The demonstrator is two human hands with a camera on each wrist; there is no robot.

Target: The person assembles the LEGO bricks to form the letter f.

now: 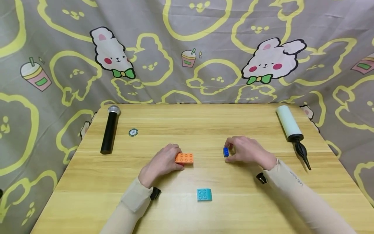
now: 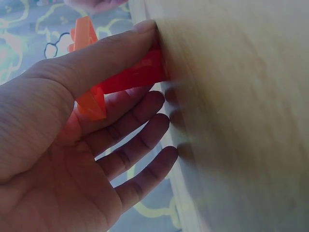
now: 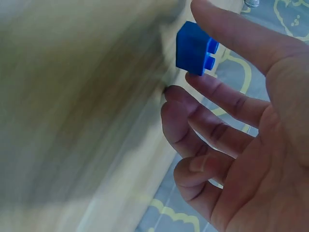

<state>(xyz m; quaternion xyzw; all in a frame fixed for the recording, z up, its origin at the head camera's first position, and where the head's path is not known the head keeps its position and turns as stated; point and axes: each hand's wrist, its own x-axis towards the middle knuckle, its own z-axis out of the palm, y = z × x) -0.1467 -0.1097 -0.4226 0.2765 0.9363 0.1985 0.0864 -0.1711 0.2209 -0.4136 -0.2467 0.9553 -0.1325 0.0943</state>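
An orange brick with studs on top sits over a red brick, which is mostly hidden in the head view. My left hand grips this pair at its left end, thumb in front and fingers behind, close to the tabletop. In the left wrist view, the other fingertips reach down to the table. A small blue brick is between the thumb and index finger of my right hand; its studs face the palm in the right wrist view. Between the forearms lies a teal brick with one rounded side.
On the wooden table, a black microphone and a round chip lie at the left. A pale green hand pump with a black nozzle lies at the far right. Patterned cloth hangs behind the table.
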